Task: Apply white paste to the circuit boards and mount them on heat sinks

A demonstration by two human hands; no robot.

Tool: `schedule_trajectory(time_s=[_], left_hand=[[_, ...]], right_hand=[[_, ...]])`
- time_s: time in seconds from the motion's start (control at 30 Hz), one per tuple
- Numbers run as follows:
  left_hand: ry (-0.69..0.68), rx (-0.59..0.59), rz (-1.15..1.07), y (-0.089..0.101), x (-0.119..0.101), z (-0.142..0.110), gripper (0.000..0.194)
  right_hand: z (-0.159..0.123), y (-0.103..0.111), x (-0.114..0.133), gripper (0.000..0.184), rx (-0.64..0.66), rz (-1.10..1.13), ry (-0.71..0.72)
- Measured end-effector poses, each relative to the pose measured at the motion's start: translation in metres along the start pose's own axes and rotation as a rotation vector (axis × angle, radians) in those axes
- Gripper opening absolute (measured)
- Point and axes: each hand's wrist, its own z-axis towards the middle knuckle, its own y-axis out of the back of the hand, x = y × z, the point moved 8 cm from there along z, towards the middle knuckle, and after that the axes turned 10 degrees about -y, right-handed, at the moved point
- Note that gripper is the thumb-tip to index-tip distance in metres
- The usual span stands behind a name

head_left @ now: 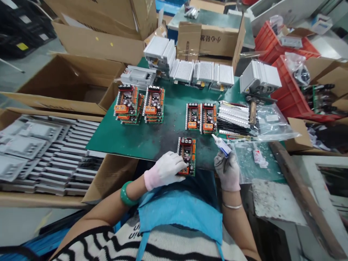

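Observation:
My left hand (166, 169), in a white and pink glove, grips the near left edge of an orange circuit board (187, 154) lying at the front of the green mat (160, 134). My right hand (227, 169), in a dirty grey glove, is closed around a small white and blue tube (221, 144), its nozzle pointing up and left, just right of that board. Two more boards (201, 116) lie side by side farther back. Two stacks of boards (140, 104) stand at the mat's left.
White finned heat sinks (203, 72) line the mat's far edge. A clear plastic bag with metal strips (236, 117) and a hammer (252, 108) lie at the right. Cardboard boxes (81, 83) stand left and behind, red crates (288, 87) right, grey plastic covers (46, 152) at far left.

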Motion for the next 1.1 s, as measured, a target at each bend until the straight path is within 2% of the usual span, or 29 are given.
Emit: schedule_trajectory(time_s=[0.07,0.13,0.23,0.3,0.37,0.47,0.57,0.73,0.8,0.97,1.1], left_hand=[[0.029,-0.003,-0.074,0.001,0.011,0.003,0.041],[0.133,-0.1,-0.095,0.012,0.029,0.01,0.046],[0.336,-0.237,-0.03,0.025,0.058,0.019,0.044],[0.391,-0.207,-0.016,0.02,0.068,0.028,0.04],[0.394,-0.152,-0.023,0.013,0.073,0.036,0.032],[0.381,-0.142,-0.065,0.008,0.074,0.038,0.022],[0.318,-0.164,-0.14,0.01,0.067,0.033,0.021],[0.016,-0.309,-0.094,0.026,0.04,0.026,0.014],[-0.063,-0.361,-0.066,0.031,0.032,0.023,0.013],[-0.188,-0.382,-0.017,0.034,0.018,0.022,0.016],[-0.209,-0.383,-0.014,0.033,0.015,0.022,0.017]], right_hand=[[-0.001,-0.001,0.0,0.032,0.001,-0.041,0.011],[-0.004,-0.001,0.0,0.034,-0.02,-0.041,0.005],[-0.011,-0.006,0.002,0.037,-0.059,-0.023,0.009],[-0.016,-0.013,0.005,0.037,-0.053,-0.032,0.021],[-0.021,-0.02,0.008,0.035,-0.043,-0.054,0.047],[-0.029,-0.023,0.017,0.035,-0.078,-0.131,0.148],[-0.037,-0.019,0.027,0.031,-0.127,-0.211,0.252],[-0.051,-0.015,0.034,0.026,-0.122,-0.343,0.332],[-0.056,-0.014,0.036,0.023,-0.117,-0.397,0.364],[-0.065,-0.013,0.04,0.021,-0.123,-0.547,0.482],[-0.07,-0.016,0.046,0.017,-0.122,-0.635,0.582]])
